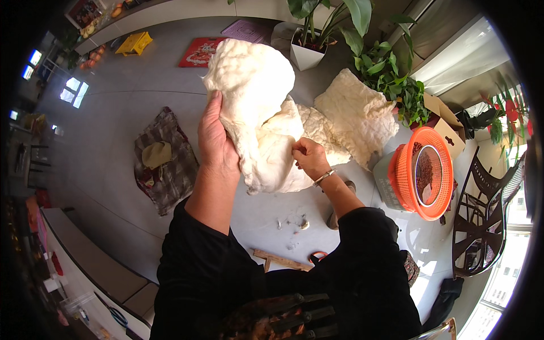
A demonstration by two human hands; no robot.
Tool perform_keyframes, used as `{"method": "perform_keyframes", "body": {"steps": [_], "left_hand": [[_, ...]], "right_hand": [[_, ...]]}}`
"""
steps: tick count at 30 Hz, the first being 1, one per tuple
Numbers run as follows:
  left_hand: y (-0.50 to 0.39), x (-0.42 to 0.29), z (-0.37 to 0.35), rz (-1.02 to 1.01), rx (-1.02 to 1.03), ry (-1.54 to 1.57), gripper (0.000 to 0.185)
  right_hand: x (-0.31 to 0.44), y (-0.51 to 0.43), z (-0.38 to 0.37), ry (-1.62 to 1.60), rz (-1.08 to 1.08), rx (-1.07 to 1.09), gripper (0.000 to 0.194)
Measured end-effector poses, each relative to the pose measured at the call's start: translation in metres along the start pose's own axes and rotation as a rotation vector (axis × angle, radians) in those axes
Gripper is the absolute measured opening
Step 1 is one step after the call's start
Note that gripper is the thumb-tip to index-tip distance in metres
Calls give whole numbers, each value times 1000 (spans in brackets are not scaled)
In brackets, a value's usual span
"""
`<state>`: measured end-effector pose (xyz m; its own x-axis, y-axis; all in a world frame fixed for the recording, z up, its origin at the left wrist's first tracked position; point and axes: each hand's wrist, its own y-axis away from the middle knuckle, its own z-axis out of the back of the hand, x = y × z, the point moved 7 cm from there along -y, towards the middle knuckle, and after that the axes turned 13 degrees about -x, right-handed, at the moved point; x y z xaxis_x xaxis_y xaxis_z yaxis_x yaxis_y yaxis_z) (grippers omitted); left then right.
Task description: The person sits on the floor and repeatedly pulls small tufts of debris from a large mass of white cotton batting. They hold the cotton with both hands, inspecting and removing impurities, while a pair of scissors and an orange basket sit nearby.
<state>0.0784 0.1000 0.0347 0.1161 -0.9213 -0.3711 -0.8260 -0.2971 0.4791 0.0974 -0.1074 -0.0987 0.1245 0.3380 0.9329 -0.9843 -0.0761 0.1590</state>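
Note:
A large wad of cream-white cotton batting [255, 85] hangs in front of me, brightly sunlit at its top. My left hand [216, 136] holds its left edge, thumb on the near face and the other fingers hidden behind it. At the lower right side of the wad, my right hand [311, 158] has its fingertips pinched together against the fluff; whether fibre lies between them is not clear. A flatter, yellowish sheet of batting [355, 112] spreads out to the right behind the wad and appears to adjoin it.
On the floor to the left lies a checked cloth [163, 182] with a beige piece on it. An orange plastic basket [442, 191] with a sieve stands at the right, near a dark chair [480, 229]. Potted plants [309, 55], a red mat [197, 53] and a yellow stool [134, 43] are farther off.

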Motion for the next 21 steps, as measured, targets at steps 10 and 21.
{"method": "perform_keyframes", "body": {"steps": [10, 21], "left_hand": [[-9, -14, 5, -62, -6, -16, 50], [-8, -22, 3, -133, -117, -73, 50]], "right_hand": [[-17, -8, 39, -215, -262, -248, 10], [-25, -1, 78, -598, -439, -288, 8]]}}
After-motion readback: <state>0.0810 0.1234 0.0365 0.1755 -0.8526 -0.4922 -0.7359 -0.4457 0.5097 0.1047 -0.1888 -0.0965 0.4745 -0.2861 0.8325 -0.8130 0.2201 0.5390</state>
